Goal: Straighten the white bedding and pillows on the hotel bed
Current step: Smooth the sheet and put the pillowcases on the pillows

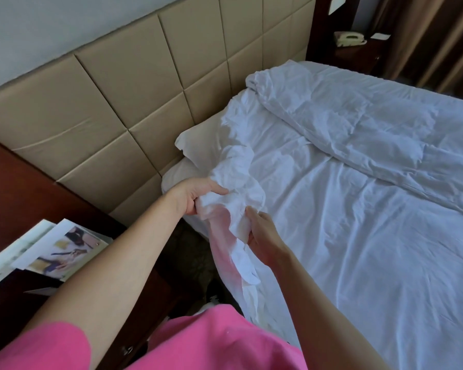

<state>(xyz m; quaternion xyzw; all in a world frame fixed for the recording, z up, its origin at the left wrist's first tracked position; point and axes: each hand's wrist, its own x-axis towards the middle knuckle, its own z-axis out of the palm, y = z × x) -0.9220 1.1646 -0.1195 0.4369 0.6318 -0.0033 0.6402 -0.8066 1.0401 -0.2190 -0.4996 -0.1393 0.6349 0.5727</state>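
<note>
From the head view, the person stood at the corner of the bed by the headboard (134,84). The left hand (195,194) had its fingers curled round a bunched edge of the white sheet (235,182), gripping it at the mattress corner. The right hand (262,236) pinched the same crumpled edge lower down, where it hung off the side. A pillow (198,145) lay against the headboard, partly under the sheet. The duvet (358,124) was heaped across the far half of the bed. A nightstand (19,188) on the left carried leaflets (54,249); a telephone (349,38) sat on the far table.
</note>
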